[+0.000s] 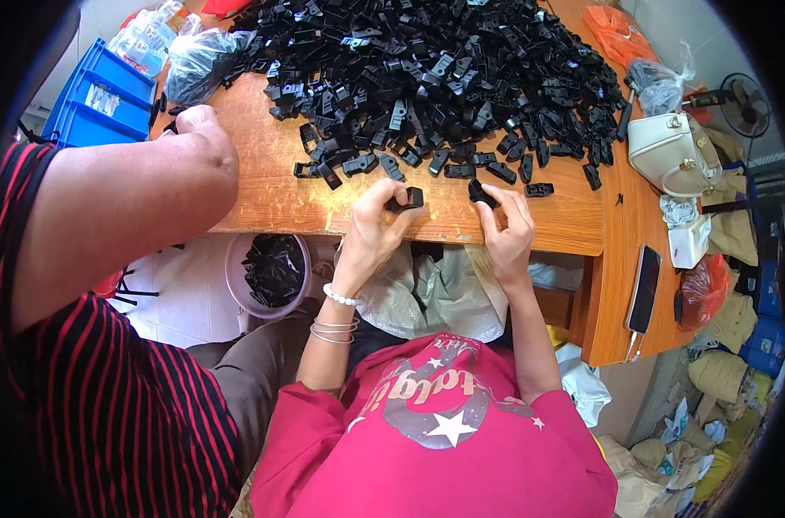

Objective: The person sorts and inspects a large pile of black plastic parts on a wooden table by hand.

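Between the thumb and fingers of my left hand (pixel 377 223) is a small black plastic part (pixel 414 198), held just above the table's front edge. My right hand (pixel 510 226) pinches another black plastic part (pixel 479 193), tilted and a short way to the right of the first. The two parts are apart. Beyond my hands a big heap of black plastic parts (pixel 427 78) covers the back of the wooden table (pixel 267 186), with several loose ones along its near side. A white sack (pixel 409 298) hangs below the edge in front of my lap.
At my left a co-worker's arm (pixel 133 194) reaches over the table. A pink tub (pixel 235 274) holding black pieces stands below. Farther left is a blue divided bin (pixel 107 91). On the right are a white handbag (pixel 668 147), a phone (pixel 644 289) and a small fan (pixel 744 104).
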Motion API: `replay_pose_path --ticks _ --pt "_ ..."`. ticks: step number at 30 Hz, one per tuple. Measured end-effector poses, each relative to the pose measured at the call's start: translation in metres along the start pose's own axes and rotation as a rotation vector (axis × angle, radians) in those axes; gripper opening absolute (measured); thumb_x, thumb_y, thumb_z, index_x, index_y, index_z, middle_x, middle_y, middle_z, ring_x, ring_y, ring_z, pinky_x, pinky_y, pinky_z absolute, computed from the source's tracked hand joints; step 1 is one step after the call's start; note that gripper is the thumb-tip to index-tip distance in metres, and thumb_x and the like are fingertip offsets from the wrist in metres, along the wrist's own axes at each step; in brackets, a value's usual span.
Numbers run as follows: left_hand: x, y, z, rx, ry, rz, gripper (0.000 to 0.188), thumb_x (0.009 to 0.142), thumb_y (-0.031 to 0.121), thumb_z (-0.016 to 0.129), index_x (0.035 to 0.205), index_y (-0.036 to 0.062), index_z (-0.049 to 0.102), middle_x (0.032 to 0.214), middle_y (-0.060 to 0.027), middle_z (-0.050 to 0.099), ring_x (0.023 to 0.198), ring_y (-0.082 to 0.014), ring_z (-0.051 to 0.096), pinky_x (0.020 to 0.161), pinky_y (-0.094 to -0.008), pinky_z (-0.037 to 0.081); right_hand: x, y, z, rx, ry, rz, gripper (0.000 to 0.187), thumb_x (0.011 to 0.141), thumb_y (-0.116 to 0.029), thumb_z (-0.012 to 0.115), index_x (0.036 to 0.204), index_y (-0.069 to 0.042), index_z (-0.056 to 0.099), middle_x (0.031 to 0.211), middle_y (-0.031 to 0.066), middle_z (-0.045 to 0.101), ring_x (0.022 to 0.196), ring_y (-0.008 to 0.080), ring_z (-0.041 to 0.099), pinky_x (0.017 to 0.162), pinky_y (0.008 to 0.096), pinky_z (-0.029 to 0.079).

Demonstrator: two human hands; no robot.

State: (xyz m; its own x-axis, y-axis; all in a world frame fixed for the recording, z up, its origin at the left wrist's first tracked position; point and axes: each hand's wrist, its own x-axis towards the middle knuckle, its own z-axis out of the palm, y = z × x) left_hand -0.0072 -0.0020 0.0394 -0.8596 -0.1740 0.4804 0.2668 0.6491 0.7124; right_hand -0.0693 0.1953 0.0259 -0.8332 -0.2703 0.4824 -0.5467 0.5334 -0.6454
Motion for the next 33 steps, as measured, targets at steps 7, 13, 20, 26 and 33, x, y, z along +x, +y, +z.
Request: replay_pose_path --ticks 7,13,20,26,33 --pt "-0.006 0.028 0.0 -0.243 -0.137 -0.361 0.029 0.072 0.005 0.078 0.096 0.0004 0.063 0.082 -0.002 0.064 0.074 -0.0069 0.058 0.064 -0.0221 0.047 0.009 -0.03 -0.013 0.484 -0.116 -0.05 0.023 0.076 0.004 0.067 0.098 0.0 0.068 0.096 0.0126 0.066 0.087 0.0239 0.062 0.076 0.0308 0.049" --pt "-0.002 0.045 -0.008 -0.337 -0.311 -0.637 0.035 0.075 0.011 0.077 0.104 -0.0015 0.062 0.074 -0.0021 0.064 0.066 -0.0043 0.057 0.057 -0.0196 0.045 0.012 -0.036 -0.007 0.446 -0.195 -0.223 0.022 0.073 0.004 0.069 0.095 0.0 0.068 0.093 0.0109 0.067 0.085 0.0255 0.062 0.076 0.0327 0.049" --pt "-0.017 0.035 0.005 -0.726 -0.169 -0.415 0.026 0.088 0.003 0.06 0.113 -0.0033 0.056 0.089 -0.0101 0.066 0.064 -0.0095 0.062 0.057 -0.0224 0.051 0.002 -0.042 -0.007 0.65 -0.28 0.189 0.027 0.081 0.001 0.062 0.108 0.001 0.065 0.104 0.0126 0.063 0.087 0.0175 0.06 0.079 0.0281 0.048" --pt "-0.017 0.036 0.003 -0.447 -0.16 -0.413 0.028 0.084 0.004 0.064 0.11 -0.0017 0.056 0.083 -0.0096 0.066 0.063 -0.0116 0.062 0.058 -0.024 0.05 -0.004 -0.039 -0.001 0.626 -0.228 0.183 0.021 0.083 0.001 0.061 0.104 0.003 0.065 0.099 0.0116 0.063 0.086 0.0151 0.061 0.078 0.0262 0.048" --pt "0.019 -0.017 0.014 0.198 0.11 -0.487 0.04 0.082 0.037 0.069 0.073 -0.0017 0.067 0.063 -0.0138 0.064 0.055 -0.0255 0.062 0.055 -0.0337 0.048 0.014 -0.005 0.01 0.275 -0.145 0.087 0.014 0.084 -0.004 0.061 0.095 0.001 0.067 0.087 0.0115 0.061 0.082 0.0237 0.059 0.073 0.0334 0.047"
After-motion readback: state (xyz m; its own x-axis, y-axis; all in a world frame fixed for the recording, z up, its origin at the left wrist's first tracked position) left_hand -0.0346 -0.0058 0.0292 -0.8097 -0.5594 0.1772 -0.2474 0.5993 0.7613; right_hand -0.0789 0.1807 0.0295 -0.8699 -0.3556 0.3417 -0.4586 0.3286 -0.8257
